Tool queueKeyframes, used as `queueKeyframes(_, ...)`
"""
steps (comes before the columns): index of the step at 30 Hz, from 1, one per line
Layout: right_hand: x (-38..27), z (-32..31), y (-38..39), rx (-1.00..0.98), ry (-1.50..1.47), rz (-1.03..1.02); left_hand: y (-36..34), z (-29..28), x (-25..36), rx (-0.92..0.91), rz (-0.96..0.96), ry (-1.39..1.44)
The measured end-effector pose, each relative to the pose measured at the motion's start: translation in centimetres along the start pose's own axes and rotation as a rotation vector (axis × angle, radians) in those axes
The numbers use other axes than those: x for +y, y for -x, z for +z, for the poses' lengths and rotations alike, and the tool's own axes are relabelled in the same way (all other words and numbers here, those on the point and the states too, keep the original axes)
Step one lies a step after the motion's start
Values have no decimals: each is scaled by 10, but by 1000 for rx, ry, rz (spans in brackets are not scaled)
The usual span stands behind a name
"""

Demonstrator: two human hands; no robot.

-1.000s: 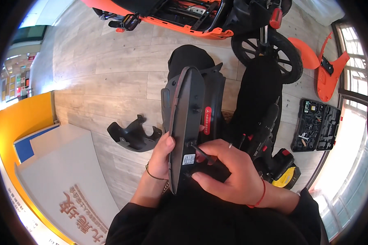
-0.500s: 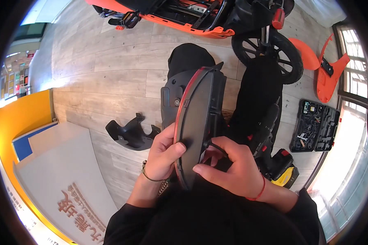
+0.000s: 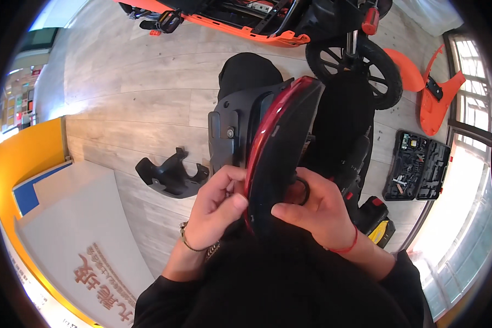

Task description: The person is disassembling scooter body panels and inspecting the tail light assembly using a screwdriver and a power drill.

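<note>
Upright in front of me is a long curved tail light (image 3: 279, 145) with a glossy red lens along its left edge and a black back. My left hand (image 3: 216, 210) is closed round the lens edge near its lower end, its thumb in front. On the opposite side my right hand (image 3: 325, 216) grips the lamp, thumb laid on the black back and fingers curled under it. A short black cable (image 3: 305, 188) loops out by those fingers; where it ends is hidden. Behind the lamp, a dark grey plastic panel (image 3: 221, 131) with a screw rests across my lap.
An orange two-wheeler (image 3: 246, 34) with a black wheel (image 3: 361, 74) stands ahead. A red-handled screwdriver (image 3: 370, 22) shows on it. Orange panels (image 3: 440, 106) and an opened tool case (image 3: 415, 167) lie right. A black power tool (image 3: 358, 164) lies by my right leg; a black cover (image 3: 172, 177) lies left.
The tail light has turned, showing more of its red lens, and its upper end has swung right. Both hands keep their hold on it. My view has shifted slightly.
</note>
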State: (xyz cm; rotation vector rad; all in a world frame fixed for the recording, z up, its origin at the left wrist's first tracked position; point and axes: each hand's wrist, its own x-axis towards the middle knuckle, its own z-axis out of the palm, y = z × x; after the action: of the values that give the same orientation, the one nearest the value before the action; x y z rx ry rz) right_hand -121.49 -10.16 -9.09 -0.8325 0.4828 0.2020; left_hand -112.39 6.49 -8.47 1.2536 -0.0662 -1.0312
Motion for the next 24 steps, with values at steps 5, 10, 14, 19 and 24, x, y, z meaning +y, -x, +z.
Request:
queueKeyframes(5,2,-6,-3,-8,-40,57,2,2,5,39,58,-198)
queueKeyframes(10,8,-11,-4,45,315,-214,1,11,6,121,95,-267)
queueKeyframes(14,8,-10,-4,27,169,-244,0,20,1,80,132,-401)
queueKeyframes(19,-1,-10,0,-8,30,-85,0,34,-5,-52,160,-554)
queueKeyframes(24,-2,-19,1,35,-273,-60,6,49,-5,-103,34,-653)
